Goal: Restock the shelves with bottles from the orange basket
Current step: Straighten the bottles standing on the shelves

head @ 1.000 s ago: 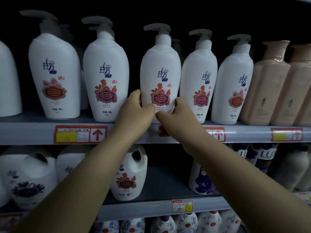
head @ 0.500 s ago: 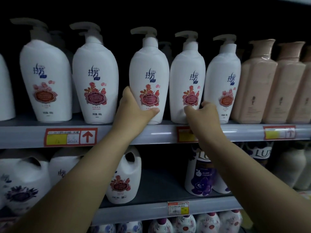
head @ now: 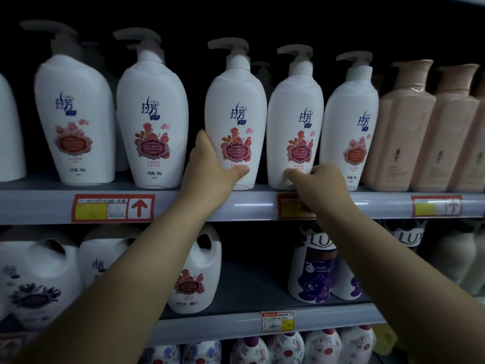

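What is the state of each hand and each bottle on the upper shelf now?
left hand: grips third labelled pump bottle low.
right hand: grips fourth labelled pump bottle at base.
third labelled pump bottle: upright on upper shelf.
fourth labelled pump bottle: upright, label forward.
pink bottles: upright, untouched.

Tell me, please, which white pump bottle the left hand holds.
The middle of the five rose-labelled bottles; the left hand wraps its base, the right hand grips its right neighbour.

A shop aisle: tiered shelves point(head: 249, 206) carry rows of identical pump bottles point(head: 152, 132) facing out, and price tags point(head: 112, 208) sit along the shelf edges, with jugs point(head: 195, 271) below
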